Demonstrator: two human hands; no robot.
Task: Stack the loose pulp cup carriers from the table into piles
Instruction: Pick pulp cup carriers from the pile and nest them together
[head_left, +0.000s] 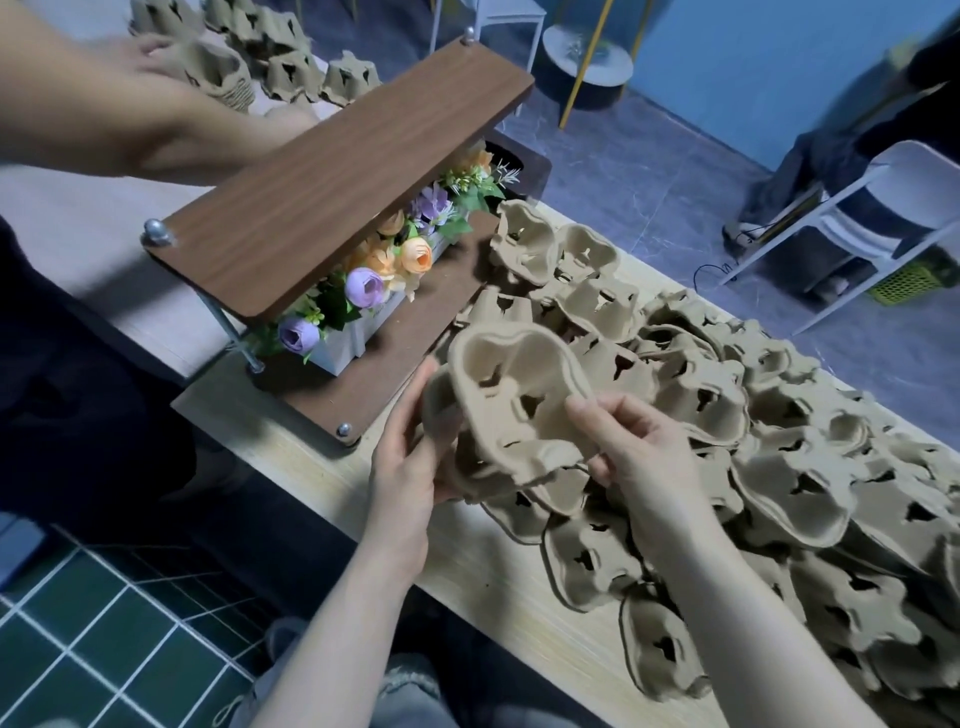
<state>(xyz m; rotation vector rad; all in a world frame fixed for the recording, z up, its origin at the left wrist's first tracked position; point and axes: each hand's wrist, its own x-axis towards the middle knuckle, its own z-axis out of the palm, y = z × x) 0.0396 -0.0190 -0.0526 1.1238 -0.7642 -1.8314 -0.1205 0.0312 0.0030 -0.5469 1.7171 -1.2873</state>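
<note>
blue wall (753, 62), grey floor (649, 171), white chair (883, 208).

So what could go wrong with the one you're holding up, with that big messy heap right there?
The carrier is held only by its edges, the left hand on one side and the right hand on the other, so it might bend or slip. The loose heap lies tangled and overlapping, so pulling one could drag others off the table. The flower box stands close by and could get bumped.
</note>
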